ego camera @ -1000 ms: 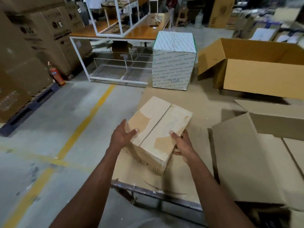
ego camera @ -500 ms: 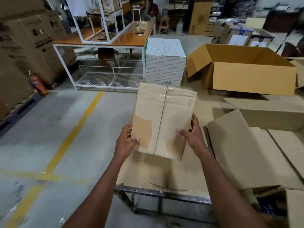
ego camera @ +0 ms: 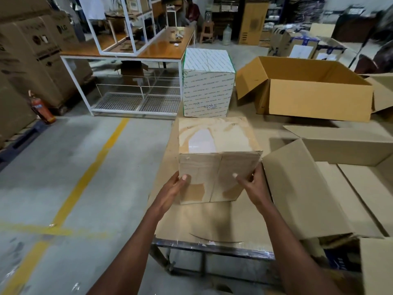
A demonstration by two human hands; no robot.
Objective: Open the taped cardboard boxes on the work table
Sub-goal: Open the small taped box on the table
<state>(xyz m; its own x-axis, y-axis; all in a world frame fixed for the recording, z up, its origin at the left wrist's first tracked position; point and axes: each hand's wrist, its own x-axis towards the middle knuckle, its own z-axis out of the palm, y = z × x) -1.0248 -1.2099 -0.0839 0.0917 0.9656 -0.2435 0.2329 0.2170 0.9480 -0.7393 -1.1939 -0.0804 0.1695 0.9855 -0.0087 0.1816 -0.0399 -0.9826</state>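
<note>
Both hands hold one small box (ego camera: pixel 217 158) on the desk (ego camera: pixel 212 226), which is covered with cardboard. The left hand (ego camera: pixel 174 188) grips the box at its left near edge, with the thumb lying on the near face and the other fingers hidden behind the side. The right hand (ego camera: pixel 251 186) grips the right near edge in the same way, thumb on the near face, fingers curled around the corner. Between the two grips a seam with clear tape runs down the middle of the near face, and brown patches show where paper was torn off. Above the grips, on the top face, there is a pale patch like a removed label; no writing there can be read.

Behind the box, away from the grips, stands a white carton (ego camera: pixel 208 84) printed with rows of small green text, too small to read, and some blue handwriting near its bottom, also not legible. To the right of the right grip lies an open flat carton (ego camera: pixel 319 194), and further back a big open carton (ego camera: pixel 308 90). Far left of the left grip, tall cartons (ego camera: pixel 42 54) carry the LG logo. A red extinguisher (ego camera: pixel 41 109) stands on the floor beside them.
</note>
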